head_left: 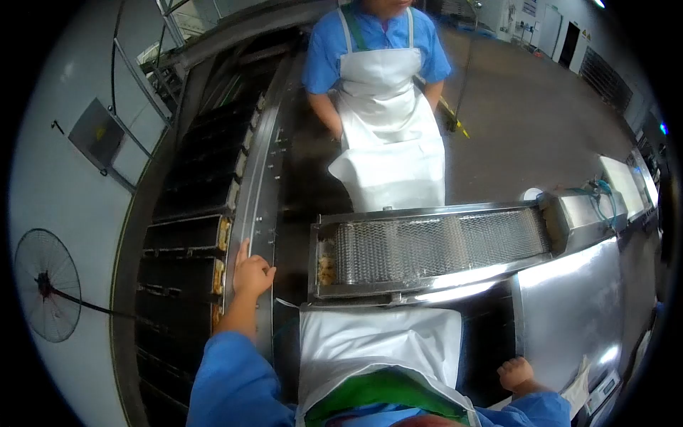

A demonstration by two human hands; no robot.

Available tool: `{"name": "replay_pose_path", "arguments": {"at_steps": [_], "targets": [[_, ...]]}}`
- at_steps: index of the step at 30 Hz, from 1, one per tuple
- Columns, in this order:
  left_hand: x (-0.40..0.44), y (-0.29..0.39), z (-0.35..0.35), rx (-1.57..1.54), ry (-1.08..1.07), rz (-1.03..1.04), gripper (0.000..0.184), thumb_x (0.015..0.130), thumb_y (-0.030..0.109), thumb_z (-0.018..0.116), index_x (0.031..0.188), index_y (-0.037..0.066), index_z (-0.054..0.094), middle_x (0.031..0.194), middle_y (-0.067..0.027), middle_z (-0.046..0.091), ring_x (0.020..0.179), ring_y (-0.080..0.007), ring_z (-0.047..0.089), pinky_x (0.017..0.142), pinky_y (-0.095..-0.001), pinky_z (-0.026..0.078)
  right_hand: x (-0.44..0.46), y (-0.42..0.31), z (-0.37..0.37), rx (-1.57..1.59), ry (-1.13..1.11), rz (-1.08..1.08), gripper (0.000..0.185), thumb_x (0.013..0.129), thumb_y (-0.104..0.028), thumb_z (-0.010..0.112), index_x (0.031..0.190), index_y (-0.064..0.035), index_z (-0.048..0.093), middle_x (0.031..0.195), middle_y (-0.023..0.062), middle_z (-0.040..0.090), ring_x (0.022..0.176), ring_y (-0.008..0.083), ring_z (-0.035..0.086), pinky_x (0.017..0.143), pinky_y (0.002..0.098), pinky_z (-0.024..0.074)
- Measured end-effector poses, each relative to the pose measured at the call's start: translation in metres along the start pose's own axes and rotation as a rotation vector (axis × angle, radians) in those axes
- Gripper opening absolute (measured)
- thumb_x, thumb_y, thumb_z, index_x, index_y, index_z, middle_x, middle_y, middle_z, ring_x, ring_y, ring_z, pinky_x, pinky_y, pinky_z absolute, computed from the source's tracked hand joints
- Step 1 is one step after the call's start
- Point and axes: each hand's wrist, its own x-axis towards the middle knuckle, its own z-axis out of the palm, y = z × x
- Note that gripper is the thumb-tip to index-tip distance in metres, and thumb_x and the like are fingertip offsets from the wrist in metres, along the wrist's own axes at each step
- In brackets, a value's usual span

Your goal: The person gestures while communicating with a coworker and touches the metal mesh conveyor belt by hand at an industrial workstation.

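1. The person's left hand (254,272) was open, index finger stretched toward the far side and the other fingers loosely bent; it was over the long grey metal rail (265,217), though contact was hard to tell.
2. The row of dark, long, narrow pans (181,236) lay just left of that rail, running from near to far; yellowish-brown material (218,276) showed at the right ends of the nearer ones.
3. The right hand (515,374) had its fingers curled in at the near left corner of the smooth, shiny metal table (569,313); whether it gripped anything could not be told.
4. Between the hands, farther off, stood the metal-framed conveyor with a silvery mesh belt (441,243), brownish bits (326,270) at its left end.
5. Beyond the conveyor stood a co-worker in a blue short-sleeved shirt and white apron (384,107), arms lowered, hands hidden.
6. At the far left was the round wire-caged fan (46,285), beside the pale wall (53,171).
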Motion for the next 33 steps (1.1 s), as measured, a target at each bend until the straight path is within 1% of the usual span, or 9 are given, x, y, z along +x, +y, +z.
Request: {"name": "replay_pose_path", "arguments": {"at_steps": [2,4,6,9,17,18,20,23,33], "targets": [[0.000,0.001,-0.002,-0.004,-0.003,0.000,0.016,0.076,0.025,0.076,0.070,0.011,0.076,0.099,-0.0047,0.072,0.143,-0.0337,0.033,0.116,-0.0435,0.029,-0.004,-0.005,-0.006,0.007,0.129,0.006,0.019,0.083,-0.026,0.057,0.081,-0.0148,0.073,0.087,0.0034,0.072,0.088,0.0217,0.068,0.077,0.0377,0.0503],[-0.001,0.002,-0.003,-0.005,-0.003,-0.002,0.016,0.076,0.025,0.076,0.070,0.010,0.076,0.098,-0.0047,0.072,0.142,-0.0340,0.033,0.116,-0.0437,0.029,-0.004,-0.007,-0.014,0.002,0.140,-0.003,0.019,0.083,-0.025,0.057,0.080,-0.0152,0.073,0.086,0.0032,0.071,0.086,0.0215,0.068,0.077,0.0379,0.0501],[-0.003,0.004,-0.004,-0.043,0.049,0.017,0.017,0.075,0.023,0.077,0.067,0.009,0.072,0.091,-0.0060,0.071,0.141,-0.0344,0.036,0.113,-0.0475,0.033,-0.003,-0.007,-0.017,-0.007,0.151,-0.013,0.018,0.082,-0.025,0.057,0.079,-0.0156,0.072,0.084,0.0030,0.071,0.085,0.0213,0.068,0.076,0.0382,0.0500],[-0.002,0.000,0.001,-0.023,0.021,-0.003,0.017,0.076,0.026,0.076,0.069,0.010,0.075,0.097,-0.0056,0.072,0.142,-0.0342,0.033,0.117,-0.0432,0.030,-0.004,-0.003,-0.017,-0.004,0.161,-0.041,0.018,0.082,-0.026,0.057,0.079,-0.0162,0.072,0.084,0.0023,0.071,0.084,0.0206,0.068,0.075,0.0383,0.0494],[-0.001,-0.001,0.002,-0.026,0.037,0.015,0.017,0.076,0.025,0.077,0.068,0.010,0.074,0.095,-0.0054,0.072,0.142,-0.0344,0.035,0.116,-0.0437,0.030,-0.003,-0.003,-0.010,0.011,0.184,-0.032,0.018,0.082,-0.027,0.057,0.080,-0.0166,0.071,0.085,0.0015,0.070,0.085,0.0205,0.067,0.078,0.0379,0.0484],[-0.002,-0.001,0.003,-0.024,0.044,0.022,0.017,0.075,0.025,0.077,0.068,0.010,0.074,0.095,-0.0053,0.072,0.142,-0.0345,0.035,0.116,-0.0438,0.030,-0.004,-0.003,-0.012,0.010,0.184,-0.032,0.018,0.082,-0.027,0.057,0.080,-0.0166,0.071,0.085,0.0015,0.070,0.085,0.0205,0.067,0.078,0.0379,0.0484],[-0.001,-0.001,0.002,-0.027,0.042,0.017,0.017,0.076,0.025,0.077,0.068,0.011,0.075,0.095,-0.0051,0.072,0.142,-0.0346,0.034,0.116,-0.0439,0.030,-0.004,-0.002,-0.018,-0.016,0.007,-0.039,0.019,0.089,-0.030,0.056,0.091,-0.0181,0.071,0.092,0.0022,0.070,0.091,0.0213,0.066,0.082,0.0383,0.0467],[-0.001,-0.002,0.003,-0.031,0.036,0.010,0.017,0.076,0.025,0.077,0.068,0.011,0.075,0.096,-0.0048,0.072,0.142,-0.0346,0.033,0.116,-0.0440,0.031,-0.004,0.000,-0.007,-0.006,0.069,-0.048,0.019,0.089,-0.031,0.056,0.092,-0.0185,0.071,0.092,0.0018,0.069,0.090,0.0211,0.066,0.081,0.0383,0.0463],[-0.002,0.002,-0.002,-0.004,0.029,0.011,0.017,0.077,0.025,0.077,0.069,0.010,0.075,0.097,-0.0049,0.072,0.143,-0.0335,0.033,0.116,-0.0417,0.031,-0.004,-0.005,-0.011,-0.016,0.056,-0.001,0.019,0.090,-0.029,0.055,0.091,-0.0198,0.072,0.094,0.0010,0.070,0.094,0.0201,0.066,0.083,0.0383,0.0467]]}}
